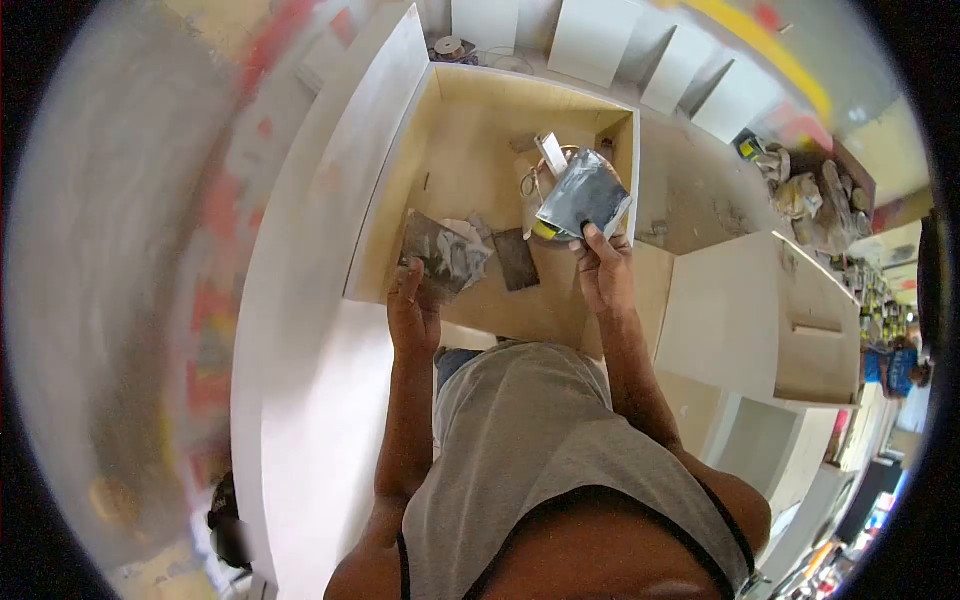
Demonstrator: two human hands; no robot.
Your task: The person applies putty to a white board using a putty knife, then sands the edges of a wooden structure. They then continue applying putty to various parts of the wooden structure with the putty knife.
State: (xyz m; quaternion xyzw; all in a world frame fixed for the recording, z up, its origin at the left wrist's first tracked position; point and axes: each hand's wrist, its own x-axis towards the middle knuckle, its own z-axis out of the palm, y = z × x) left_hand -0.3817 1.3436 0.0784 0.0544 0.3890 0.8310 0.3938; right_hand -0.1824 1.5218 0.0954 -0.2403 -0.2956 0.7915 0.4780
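My left hand grips a worn grey sheet of sandpaper by its near edge, low over the floor of an open wooden cabinet box. My right hand holds up a second dark grey sheet, pinched at its lower corner, above the right side of the box. A small dark rectangular piece lies flat on the box floor between the two hands. Behind the raised sheet sit a yellow-rimmed can and a whitish stick, partly hidden.
A long white panel runs along the left of the box. Another pale cabinet unit stands to the right, with white boards leaning at the back. Rags and clutter pile up at the far right.
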